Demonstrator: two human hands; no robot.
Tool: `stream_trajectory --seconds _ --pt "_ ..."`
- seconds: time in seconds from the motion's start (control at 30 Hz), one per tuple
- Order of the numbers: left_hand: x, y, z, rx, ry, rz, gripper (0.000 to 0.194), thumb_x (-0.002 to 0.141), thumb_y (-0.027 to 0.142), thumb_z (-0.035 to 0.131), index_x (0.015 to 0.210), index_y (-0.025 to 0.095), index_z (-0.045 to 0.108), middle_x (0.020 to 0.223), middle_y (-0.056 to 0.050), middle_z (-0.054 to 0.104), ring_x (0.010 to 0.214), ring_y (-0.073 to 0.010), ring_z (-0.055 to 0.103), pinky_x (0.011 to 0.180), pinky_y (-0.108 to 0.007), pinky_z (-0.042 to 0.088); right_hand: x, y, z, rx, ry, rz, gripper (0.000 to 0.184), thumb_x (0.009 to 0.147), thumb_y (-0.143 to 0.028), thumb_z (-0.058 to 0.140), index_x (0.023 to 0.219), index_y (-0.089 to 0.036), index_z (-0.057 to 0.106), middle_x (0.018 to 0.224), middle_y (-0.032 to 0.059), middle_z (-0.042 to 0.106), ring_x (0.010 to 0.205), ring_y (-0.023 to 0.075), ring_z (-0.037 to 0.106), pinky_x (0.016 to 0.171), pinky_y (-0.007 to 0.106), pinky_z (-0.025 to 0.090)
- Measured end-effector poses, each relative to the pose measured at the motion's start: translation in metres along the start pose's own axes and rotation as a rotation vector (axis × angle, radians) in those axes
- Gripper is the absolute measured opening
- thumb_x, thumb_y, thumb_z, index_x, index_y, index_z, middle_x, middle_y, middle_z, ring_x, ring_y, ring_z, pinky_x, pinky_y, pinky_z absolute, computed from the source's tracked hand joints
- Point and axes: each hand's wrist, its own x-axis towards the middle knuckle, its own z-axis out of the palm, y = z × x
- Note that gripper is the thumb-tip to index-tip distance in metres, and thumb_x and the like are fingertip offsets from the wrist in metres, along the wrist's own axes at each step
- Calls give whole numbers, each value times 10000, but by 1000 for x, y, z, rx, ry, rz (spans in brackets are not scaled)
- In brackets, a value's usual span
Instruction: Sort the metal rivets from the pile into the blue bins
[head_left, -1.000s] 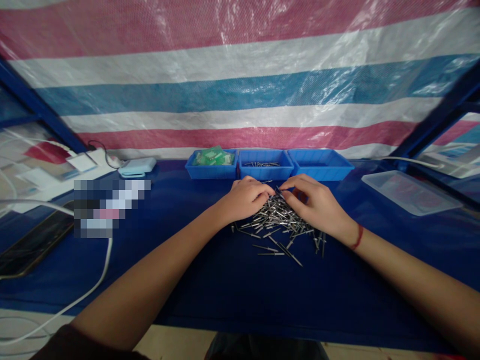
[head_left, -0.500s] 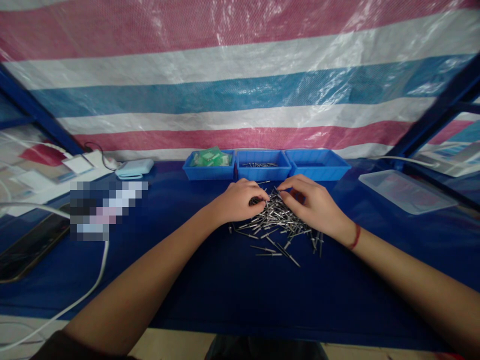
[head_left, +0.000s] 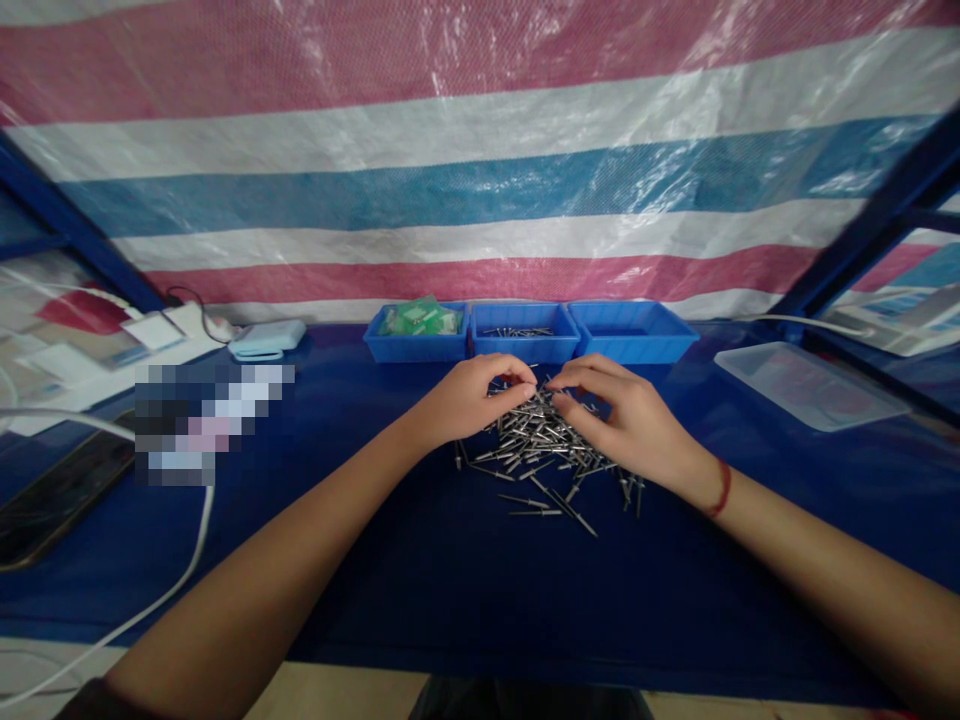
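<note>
A loose heap of silver blind rivets (head_left: 544, 435) with long thin pins lies on the blue table in front of me. My left hand (head_left: 487, 395) is over the heap's left side, thumb and forefinger pinched at the tips on what looks like a single rivet, mostly covered by the fingers. Close by on the right, my right hand (head_left: 626, 410) curls over the heap with thumb and forefinger drawn together. Whatever sits between those right fingertips is too small to make out. The two sets of fingertips are nearly touching.
Behind the heap stand a blue bin (head_left: 416, 348) with green packets, a middle bin (head_left: 523, 350) with some rivets, and a right bin (head_left: 637, 348). A translucent lid (head_left: 810, 385) lies right. Leftward are a light blue case (head_left: 268, 340), a phone (head_left: 64, 490) and a white cable (head_left: 202, 540).
My left hand's fingertips have risen slightly from the heap and pinch closer to the right hand's. My right fingertips have shifted slightly left and down.
</note>
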Motion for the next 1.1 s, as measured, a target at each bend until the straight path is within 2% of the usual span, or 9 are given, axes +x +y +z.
stream_trajectory --seconds 0.1,0.4,0.6,0.7,0.87,1.1 --pt "-1 7 1 -94 27 -11 150 855 258 517 924 174 621 923 -25 669 854 -142 605 776 -277 453 -1 -5 0 35 -26 -15 154 845 -240 521 919 -195 649 930 72 631 875 194 598 806 364 478" --pt "-4 22 8 -254 79 -61 136 832 256 556 911 171 626 858 -10 673 798 -136 608 660 -248 436 0 -11 1 148 8 43 88 841 -219 529 819 -215 614 809 27 631 763 163 586 688 300 482" --pt "-4 22 11 -356 134 -60 141 840 257 551 912 157 621 861 -25 674 798 -134 616 667 -247 448 0 -13 1 194 19 150 119 849 -261 523 826 -203 625 826 32 639 785 166 599 735 311 470" --pt "-4 21 13 -355 156 -63 157 843 269 551 933 161 622 888 -33 678 821 -143 622 681 -257 459 -1 -14 1 233 24 199 144 846 -291 527 815 -198 632 834 34 652 796 170 608 738 314 466" --pt "-5 20 15 -338 201 -103 159 835 262 560 946 170 627 897 -33 689 813 -150 629 690 -278 466 -1 -12 3 261 100 272 138 811 -324 581 808 -192 621 763 19 632 706 156 584 652 301 449" --pt "-6 20 17 -316 229 -110 152 788 237 610 919 163 632 864 -30 694 766 -138 626 653 -259 451 -1 -10 4 296 140 261 149 804 -334 590 816 -187 605 759 20 618 704 154 567 668 313 434"
